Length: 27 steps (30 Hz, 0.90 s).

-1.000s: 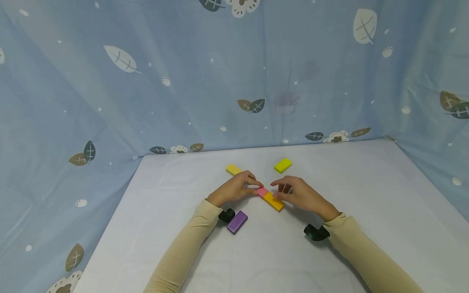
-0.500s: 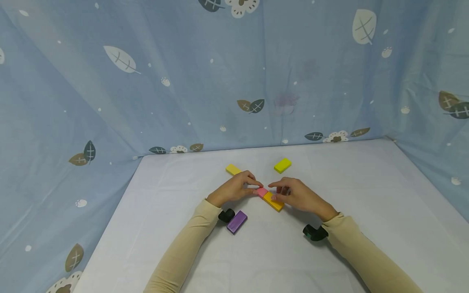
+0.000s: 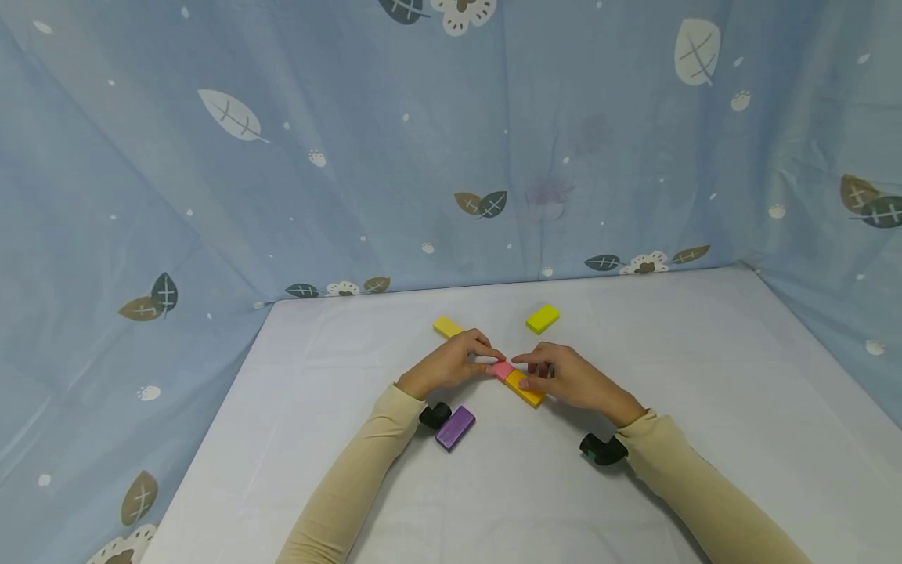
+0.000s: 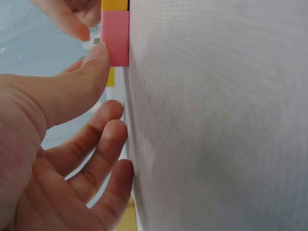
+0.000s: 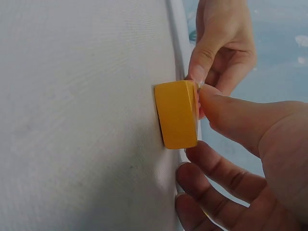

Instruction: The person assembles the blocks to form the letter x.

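Note:
With its thumb and index finger, my left hand [image 3: 454,362] pinches a small pink block [image 4: 115,38] lying on the white table. An orange block [image 3: 524,388] lies end to end with the pink one, on its right side. My right hand [image 3: 574,377] hovers over this orange block [image 5: 175,114]; its thumb is at the block's upper edge and its index fingertip appears raised off the far side. The right hand's other fingers [image 5: 195,180] sit loosely beside the block. Part of the pink block is covered by the left fingers.
A pale yellow block [image 3: 447,327] lies behind my left hand, partly hidden. A lime-yellow block [image 3: 543,319] sits farther back. Near the left wrist lies a purple block [image 3: 455,428]. A blue leaf-patterned curtain [image 3: 338,157] surrounds the back and sides of the white table [image 3: 507,501].
My right hand has shifted slightly left along the orange block, its fingertips coming closer to the pink block. The left hand keeps its hold and the blocks stay in place.

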Available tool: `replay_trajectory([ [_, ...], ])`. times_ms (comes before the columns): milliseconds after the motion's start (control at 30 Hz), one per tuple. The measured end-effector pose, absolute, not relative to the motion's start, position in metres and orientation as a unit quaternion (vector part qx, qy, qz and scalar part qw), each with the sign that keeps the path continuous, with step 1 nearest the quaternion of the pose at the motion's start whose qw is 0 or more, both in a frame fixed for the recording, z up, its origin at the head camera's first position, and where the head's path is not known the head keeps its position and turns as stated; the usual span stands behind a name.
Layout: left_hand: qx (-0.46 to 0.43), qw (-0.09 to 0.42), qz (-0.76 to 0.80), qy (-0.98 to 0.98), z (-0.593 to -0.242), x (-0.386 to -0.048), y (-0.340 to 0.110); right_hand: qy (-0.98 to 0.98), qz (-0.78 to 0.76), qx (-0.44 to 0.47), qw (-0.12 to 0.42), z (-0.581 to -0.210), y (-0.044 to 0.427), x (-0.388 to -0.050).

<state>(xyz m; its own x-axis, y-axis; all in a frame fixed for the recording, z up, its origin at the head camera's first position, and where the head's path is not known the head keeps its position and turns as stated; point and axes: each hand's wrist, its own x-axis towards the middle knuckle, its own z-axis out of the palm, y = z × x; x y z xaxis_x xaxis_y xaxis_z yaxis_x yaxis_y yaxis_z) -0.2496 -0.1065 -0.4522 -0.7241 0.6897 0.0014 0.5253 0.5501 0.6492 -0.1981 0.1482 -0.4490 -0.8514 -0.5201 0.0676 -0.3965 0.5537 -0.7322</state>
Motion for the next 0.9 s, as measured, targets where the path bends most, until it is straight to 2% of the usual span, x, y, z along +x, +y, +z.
replay_trajectory([
  [900,0.356,0.121,0.321,0.869,-0.4527,-0.2490,-0.1071,0.881,-0.381,-0.263,0.099,-0.4523,0.1450,-0.1982],
])
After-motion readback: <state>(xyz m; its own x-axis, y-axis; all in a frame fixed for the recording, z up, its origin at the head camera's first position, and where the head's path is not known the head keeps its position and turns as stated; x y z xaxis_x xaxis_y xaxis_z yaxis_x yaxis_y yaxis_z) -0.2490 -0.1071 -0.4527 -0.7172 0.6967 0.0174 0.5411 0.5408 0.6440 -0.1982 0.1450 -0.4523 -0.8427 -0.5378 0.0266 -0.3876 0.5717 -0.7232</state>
